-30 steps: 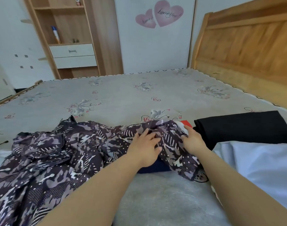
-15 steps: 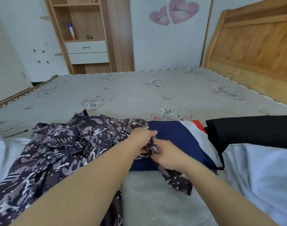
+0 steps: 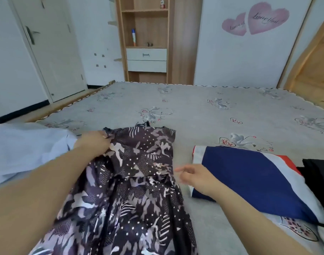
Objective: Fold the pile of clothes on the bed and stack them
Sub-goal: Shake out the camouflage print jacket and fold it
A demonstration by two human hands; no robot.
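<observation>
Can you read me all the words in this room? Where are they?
"Love you": big pink heart on the wall, in curly writing.
Small pink heart: curly writing, too blurred to read.
Bedsheet: tiny writing by the swan, too small to read.
Bottle on the shelf: no readable label.

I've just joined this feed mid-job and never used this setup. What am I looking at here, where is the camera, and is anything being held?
There is no machine: a person works with bare hands, filmed by one wide-angle camera on their head, looking forward and down at a bed. A patterned purple dress lies spread in front. The left hand grips its upper left edge; the right hand hovers open beside it, holding nothing. A light blue garment lies at the left, a folded navy, white and red item at the right, with black fabric beyond it.
</observation>
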